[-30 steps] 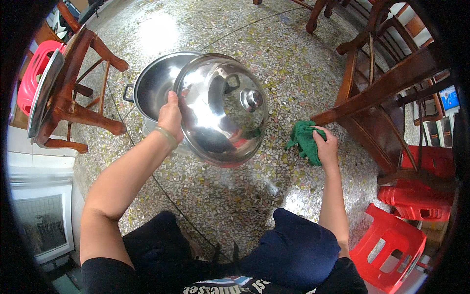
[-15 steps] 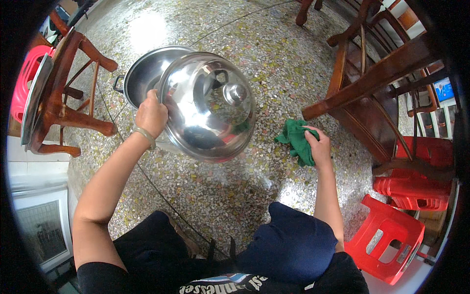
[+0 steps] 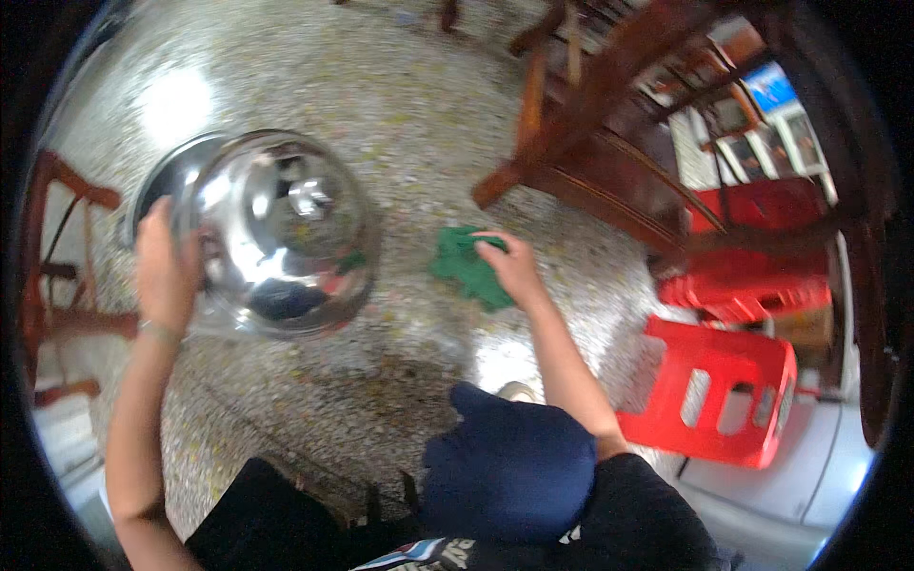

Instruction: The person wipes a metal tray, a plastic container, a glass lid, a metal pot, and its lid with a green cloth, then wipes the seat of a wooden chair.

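Head view: my left grip [image 3: 168,271] holds lid [image 3: 286,243] by its left edge, pot [image 3: 169,176] just beyond; right grip [image 3: 517,271] pinches cloth [image 3: 465,274]. One-sided hold, smooth metal: if I slip, lid could tip, bang pot.

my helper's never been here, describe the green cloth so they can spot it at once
Find the big shiny domed lid at the person's left hand. Right of it, over the speckled floor, the right hand holds the crumpled cloth. Its matt green sets it apart from the silver lid and the red plastic stool.
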Demonstrator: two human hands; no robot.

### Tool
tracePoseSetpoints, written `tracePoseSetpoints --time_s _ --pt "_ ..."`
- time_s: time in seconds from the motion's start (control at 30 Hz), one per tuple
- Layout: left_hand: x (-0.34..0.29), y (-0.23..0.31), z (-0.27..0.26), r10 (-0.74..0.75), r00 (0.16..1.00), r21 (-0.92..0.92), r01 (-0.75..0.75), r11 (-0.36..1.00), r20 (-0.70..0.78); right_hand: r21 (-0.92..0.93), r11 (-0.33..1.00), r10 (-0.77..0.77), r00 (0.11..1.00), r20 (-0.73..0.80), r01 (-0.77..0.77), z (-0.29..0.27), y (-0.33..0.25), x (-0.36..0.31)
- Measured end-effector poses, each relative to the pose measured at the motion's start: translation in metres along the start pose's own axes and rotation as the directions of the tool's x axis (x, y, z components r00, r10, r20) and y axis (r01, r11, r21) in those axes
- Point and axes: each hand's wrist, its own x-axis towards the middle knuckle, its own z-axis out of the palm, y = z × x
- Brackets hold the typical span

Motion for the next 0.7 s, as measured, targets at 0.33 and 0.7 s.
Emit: tracePoseSetpoints --time_s 0.33,0.7 --pt "0.004 0.041 -0.012 0.266 0.964 -0.304 -0.261 0.916 -0.026 0.436 0.899 0.191 0.860 -0.474 0.041 -0.154 0.053 -0.026" --pt "-0.011 0.073 -0.002 0.225 0.964 -0.390 -0.154 0.908 0.142 -0.220 0.934 0.103 0.801 -0.589 -0.282 -0.259 0.082 0.171"
